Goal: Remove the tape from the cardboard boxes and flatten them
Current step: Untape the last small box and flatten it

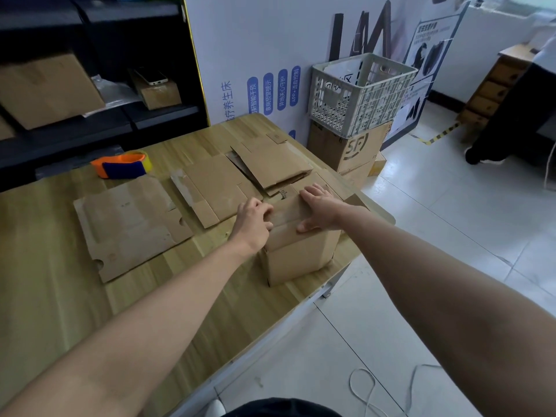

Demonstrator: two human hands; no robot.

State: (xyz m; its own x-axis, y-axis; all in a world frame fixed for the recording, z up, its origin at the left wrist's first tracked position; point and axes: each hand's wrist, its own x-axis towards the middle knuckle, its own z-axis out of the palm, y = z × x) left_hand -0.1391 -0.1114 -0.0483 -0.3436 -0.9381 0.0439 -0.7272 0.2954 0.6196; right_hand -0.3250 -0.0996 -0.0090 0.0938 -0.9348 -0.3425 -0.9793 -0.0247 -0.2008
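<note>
An upright, closed cardboard box [301,257] stands near the right edge of the wooden table [60,290]. My left hand [254,219] is at the left end of the box top, its fingers curled at the edge of the taped seam. My right hand [320,207] lies flat on the box top, fingers spread, pressing down. Behind and to the left of the box lie flattened boxes: one large one [129,227] at the left, one [210,191] in the middle, and a stack [270,164] at the back.
An orange and blue tape dispenser [122,165] sits at the table's back left. Beyond the table's right corner a white plastic crate [361,91] rests on stacked cardboard boxes [349,145]. Dark shelves [90,85] hold more boxes. A white cable [370,389] lies on the tiled floor.
</note>
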